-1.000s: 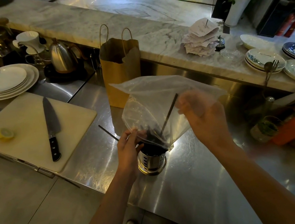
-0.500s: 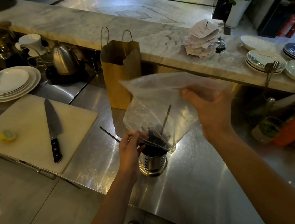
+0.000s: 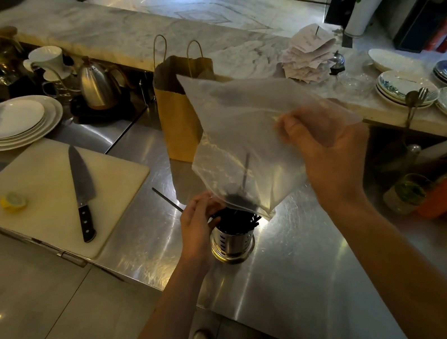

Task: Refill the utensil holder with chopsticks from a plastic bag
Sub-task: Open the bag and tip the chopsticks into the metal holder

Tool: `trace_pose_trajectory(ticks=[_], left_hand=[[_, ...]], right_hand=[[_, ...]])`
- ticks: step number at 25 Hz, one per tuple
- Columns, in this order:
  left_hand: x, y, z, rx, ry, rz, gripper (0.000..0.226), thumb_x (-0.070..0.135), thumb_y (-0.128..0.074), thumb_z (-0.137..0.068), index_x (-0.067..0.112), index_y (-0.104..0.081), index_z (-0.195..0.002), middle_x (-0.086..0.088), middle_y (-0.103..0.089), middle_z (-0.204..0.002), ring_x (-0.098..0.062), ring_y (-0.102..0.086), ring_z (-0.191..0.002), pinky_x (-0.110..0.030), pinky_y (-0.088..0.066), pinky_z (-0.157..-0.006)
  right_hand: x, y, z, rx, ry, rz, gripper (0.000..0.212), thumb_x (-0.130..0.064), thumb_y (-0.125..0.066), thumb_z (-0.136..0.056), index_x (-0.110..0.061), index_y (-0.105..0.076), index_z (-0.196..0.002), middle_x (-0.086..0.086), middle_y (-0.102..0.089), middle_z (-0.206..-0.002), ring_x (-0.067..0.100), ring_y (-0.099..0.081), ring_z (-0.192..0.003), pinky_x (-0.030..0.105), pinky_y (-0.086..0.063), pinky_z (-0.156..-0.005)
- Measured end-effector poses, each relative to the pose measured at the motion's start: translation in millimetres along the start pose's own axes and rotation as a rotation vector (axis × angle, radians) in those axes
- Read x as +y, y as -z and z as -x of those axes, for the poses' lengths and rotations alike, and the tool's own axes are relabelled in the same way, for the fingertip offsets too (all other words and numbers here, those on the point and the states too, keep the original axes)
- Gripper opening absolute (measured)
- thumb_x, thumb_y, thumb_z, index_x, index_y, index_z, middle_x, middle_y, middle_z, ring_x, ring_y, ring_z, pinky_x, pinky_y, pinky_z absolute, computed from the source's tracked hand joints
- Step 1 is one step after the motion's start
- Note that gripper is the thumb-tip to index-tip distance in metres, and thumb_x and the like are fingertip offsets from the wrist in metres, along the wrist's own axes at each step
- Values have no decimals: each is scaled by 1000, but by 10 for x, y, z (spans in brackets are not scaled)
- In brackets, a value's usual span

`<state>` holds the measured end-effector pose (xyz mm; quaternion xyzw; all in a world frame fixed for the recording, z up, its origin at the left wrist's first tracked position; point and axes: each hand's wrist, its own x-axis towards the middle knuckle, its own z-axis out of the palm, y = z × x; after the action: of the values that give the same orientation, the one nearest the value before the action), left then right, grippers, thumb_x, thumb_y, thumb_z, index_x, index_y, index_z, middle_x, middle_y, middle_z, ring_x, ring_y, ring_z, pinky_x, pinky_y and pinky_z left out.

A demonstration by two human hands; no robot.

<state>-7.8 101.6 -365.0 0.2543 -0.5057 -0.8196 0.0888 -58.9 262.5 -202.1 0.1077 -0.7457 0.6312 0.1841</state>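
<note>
We are most of the way through the refill. The plastic bag (image 3: pixel 256 140) is tipped mouth-down over the utensil holder (image 3: pixel 233 241), which stands upright on the steel desk (image 3: pixel 295 290). The holder is already packed with dark chopsticks (image 3: pixel 239 220), whose tips crowd its rim right under the bag's opening.

The right hand (image 3: pixel 328 151) is clamped on the upper part of the bag, fingers curled into the plastic, holding it raised and slanted. The left hand (image 3: pixel 199 226) sits low beside the holder, and its fingers pinch the bag's lower edge to steer the mouth onto the rim. Whether it also touches the holder we cannot tell.

Through the plastic we make out one last chopstick (image 3: pixel 246 171), standing nearly upright with its lower end in the dark cluster at the mouth. The rest of the bag looks empty. We judge that this piece has to slide down before the bag can be lifted away.

A stray chopstick (image 3: pixel 166 199) lies flat on the desk, just left of the left hand and outside the holder. It will probably need picking up and adding.

Further left are a cutting board (image 3: pixel 46 216) with a knife (image 3: pixel 82 193) and a lemon piece (image 3: pixel 13 201). A brown paper bag (image 3: pixel 178 117) stands behind the plastic one.
</note>
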Motion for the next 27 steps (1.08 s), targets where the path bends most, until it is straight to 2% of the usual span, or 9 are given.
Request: trace_pose_trajectory(ticks=[7, 12, 15, 18, 20, 22, 24, 26, 27], left_hand=[[-23, -53, 28, 67, -197, -308, 17, 6, -55, -92, 11, -68, -102, -3, -71, -95, -15, -67, -91, -27, -53, -78], [45, -201, 144, 67, -346, -569, 18, 19, -63, -91, 17, -63, -108, 7, -66, -95, -8, -63, -87, -13, -51, -69], [54, -298, 159, 63, -378, -671, 23, 21, -65, -89, 19, -59, -111, 9, -63, -101, -7, -60, -94, -12, -47, -78], [62, -333, 77, -12, -461, -838, 30, 27, -66, -88, 20, -58, -116, 5, -63, -111, -13, -57, -104, -28, -46, -88], [98, -363, 14, -128, -452, -910, 37, 33, -67, -87, 22, -57, -121, 9, -62, -114, -8, -55, -105, -23, -44, -89], [133, -407, -18, -220, -407, -933, 39, 32, -68, -87, 20, -56, -122, 17, -60, -107, 1, -54, -97, -6, -38, -80], [137, -450, -42, -249, -408, -949, 31, 27, -68, -87, 17, -58, -115, 24, -58, -94, 11, -55, -86, 1, -37, -73], [125, -476, -76, -267, -431, -969, 19, 24, -68, -88, 18, -61, -104, 20, -63, -85, 12, -59, -80, -1, -38, -73], [117, -485, -96, -268, -443, -987, 13, 24, -68, -88, 21, -61, -98, 13, -67, -84, 6, -61, -80, -6, -41, -73]], right_hand=[[-14, 100, -14, -38, 84, 71, 27, -27, -68, -88, -2, -69, -98, 13, -71, -94, 22, -68, -92, 35, -56, -83], [-42, 176, 34, 23, 101, 57, 24, -21, -67, -88, 0, -69, -99, 13, -70, -94, 15, -67, -91, 21, -54, -78], [-5, 248, 21, 66, 100, 63, 23, -19, -67, -89, 0, -69, -101, 14, -69, -96, 18, -67, -92, 29, -56, -81], [41, 326, 23, 97, 68, 12, 23, -17, -68, -87, 0, -68, -103, 15, -69, -98, 25, -68, -92, 41, -57, -82], [79, 392, 26, 124, 46, 5, 23, -17, -69, -87, -2, -68, -104, 15, -70, -98, 26, -69, -92, 45, -57, -83], [98, 446, 21, 148, 26, -28, 21, -18, -70, -86, -5, -70, -103, 15, -71, -98, 27, -69, -94, 48, -56, -84], [86, 478, 21, 168, 10, -71, 16, -16, -70, -86, -10, -71, -100, 15, -71, -97, 28, -69, -94, 49, -56, -85], [69, 499, 27, 185, 7, -93, 11, -12, -69, -86, -14, -72, -97, 14, -72, -97, 26, -70, -93, 46, -57, -84], [75, 506, 23, 190, 8, -98, 11, -10, -69, -86, -13, -71, -97, 15, -72, -97, 25, -71, -92, 44, -58, -84]])
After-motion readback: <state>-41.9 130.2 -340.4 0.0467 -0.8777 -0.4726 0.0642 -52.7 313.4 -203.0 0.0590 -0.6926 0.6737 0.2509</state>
